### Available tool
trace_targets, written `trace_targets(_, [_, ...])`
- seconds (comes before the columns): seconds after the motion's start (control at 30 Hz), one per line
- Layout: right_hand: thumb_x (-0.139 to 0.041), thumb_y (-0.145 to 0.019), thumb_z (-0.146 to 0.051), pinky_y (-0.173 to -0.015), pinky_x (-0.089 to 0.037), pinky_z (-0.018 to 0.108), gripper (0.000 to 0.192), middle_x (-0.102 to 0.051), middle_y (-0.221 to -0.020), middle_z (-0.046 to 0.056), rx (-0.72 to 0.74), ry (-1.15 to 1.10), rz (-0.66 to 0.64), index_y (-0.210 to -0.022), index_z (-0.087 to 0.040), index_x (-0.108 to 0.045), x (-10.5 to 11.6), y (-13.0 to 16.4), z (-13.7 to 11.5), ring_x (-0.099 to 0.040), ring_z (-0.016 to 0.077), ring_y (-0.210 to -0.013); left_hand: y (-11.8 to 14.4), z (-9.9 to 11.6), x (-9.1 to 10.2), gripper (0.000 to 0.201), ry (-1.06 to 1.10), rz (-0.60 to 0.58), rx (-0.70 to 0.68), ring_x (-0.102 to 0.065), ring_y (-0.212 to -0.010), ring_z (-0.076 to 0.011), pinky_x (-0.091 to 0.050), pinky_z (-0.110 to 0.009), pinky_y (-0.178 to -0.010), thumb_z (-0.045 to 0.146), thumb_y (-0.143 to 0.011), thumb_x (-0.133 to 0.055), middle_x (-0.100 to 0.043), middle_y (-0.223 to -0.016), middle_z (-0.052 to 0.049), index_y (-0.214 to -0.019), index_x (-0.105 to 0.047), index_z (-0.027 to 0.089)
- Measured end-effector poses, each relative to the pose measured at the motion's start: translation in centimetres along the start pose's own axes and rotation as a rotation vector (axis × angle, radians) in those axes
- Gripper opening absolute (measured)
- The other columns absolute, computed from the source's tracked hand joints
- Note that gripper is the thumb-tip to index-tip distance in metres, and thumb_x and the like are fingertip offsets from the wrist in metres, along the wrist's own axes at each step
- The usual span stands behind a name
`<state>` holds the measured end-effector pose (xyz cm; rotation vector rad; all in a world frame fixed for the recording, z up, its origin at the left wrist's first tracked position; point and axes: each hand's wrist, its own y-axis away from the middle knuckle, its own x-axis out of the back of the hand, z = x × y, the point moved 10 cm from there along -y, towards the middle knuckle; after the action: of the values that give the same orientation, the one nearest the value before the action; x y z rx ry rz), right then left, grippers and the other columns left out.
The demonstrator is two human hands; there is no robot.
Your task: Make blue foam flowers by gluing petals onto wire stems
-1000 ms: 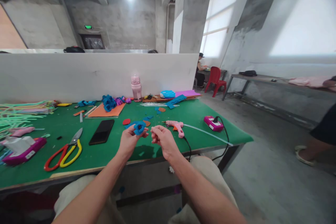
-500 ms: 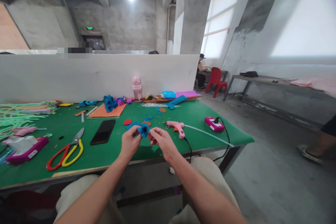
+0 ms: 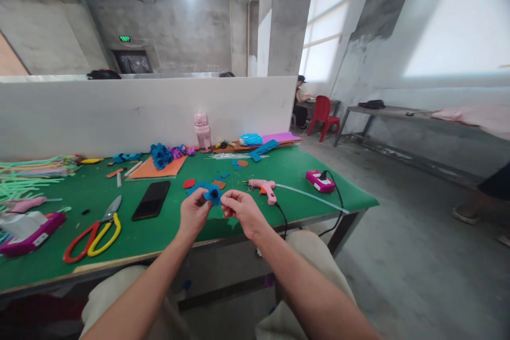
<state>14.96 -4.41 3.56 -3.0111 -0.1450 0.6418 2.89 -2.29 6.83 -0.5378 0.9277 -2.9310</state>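
A small blue paper flower point(image 3: 212, 195) with a dark centre is held up over the near edge of the green table. My left hand point(image 3: 194, 214) is closed on its left side, thumb and fingers pinching it. My right hand point(image 3: 241, 212) pinches at the flower's right edge with thumb and forefinger; the other fingers are curled. Blue, red and brown petal pieces lie just beyond, among them a red petal point(image 3: 188, 183). To the right of my right hand rests a pink glue gun point(image 3: 263, 187) with a clear glue stick point(image 3: 311, 197) in its back.
Scissors point(image 3: 99, 231) and a black phone point(image 3: 151, 200) lie to the left. Finished blue flowers point(image 3: 161, 156) rest on orange sheets point(image 3: 157, 169). A pink bottle point(image 3: 203, 132) stands by the white partition point(image 3: 159, 106). A magenta power strip point(image 3: 320, 181) sits at the right, its cable hanging off the table.
The view has shifted slightly, so most things sit a little further left. Both hands still hold the blue flower, which has turned and tilted a little.
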Motion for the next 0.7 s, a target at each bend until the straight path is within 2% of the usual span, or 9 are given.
trace_targets(0.23, [-0.062, -0.066, -0.035, -0.048, -0.039, 0.020, 0.019, -0.056, -0.057, -0.003, 0.004, -0.081, 0.064, -0.064, -0.016, -0.060, 1.3, -0.3, 0.3, -0.046, 0.0055, -0.045, 0.0, -0.5, 0.2, 0.006, -0.003, 0.032, -0.036, -0.037, -0.050, -0.0083, -0.031, -0.019, -0.049, 0.020, -0.068, -0.056, -0.044, -0.053, 0.006, -0.063, -0.054, 0.017])
trace_targets(0.37, [-0.063, -0.063, -0.029, -0.050, -0.040, 0.021, 0.014, -0.061, -0.063, -0.002, -0.053, -0.026, -0.033, -0.069, -0.017, -0.061, 0.1, -0.2, 1.2, -0.049, 0.0061, -0.045, 0.0, -0.4, 0.3, 0.005, 0.030, 0.036, -0.049, -0.046, -0.057, -0.0100, -0.037, -0.020, -0.056, 0.021, -0.069, -0.057, -0.052, -0.059, 0.004, -0.066, -0.056, 0.017])
trace_targets(0.47, [-0.065, -0.060, -0.027, -0.053, -0.041, 0.021, 0.015, -0.063, -0.067, -0.001, -0.041, 0.045, -0.106, -0.071, -0.017, -0.064, -1.1, 0.3, 1.0, -0.050, 0.0062, -0.047, 0.1, -0.3, 0.7, 0.005, 0.029, 0.053, -0.044, -0.048, -0.057, -0.0103, -0.039, -0.020, -0.056, 0.021, -0.069, -0.058, -0.053, -0.060, 0.003, -0.067, -0.056, 0.017])
trace_targets(0.7, [-0.064, -0.066, -0.036, -0.048, -0.037, 0.020, 0.021, -0.063, -0.065, 0.000, 0.055, 0.134, -0.052, -0.069, -0.016, -0.066, -1.2, 0.5, 0.2, -0.046, 0.0054, -0.045, 0.3, 0.2, 0.6, 0.003, -0.070, 0.051, -0.081, -0.046, -0.055, -0.0091, -0.037, -0.018, -0.054, 0.019, -0.069, -0.059, -0.053, -0.058, 0.005, -0.067, -0.057, 0.018])
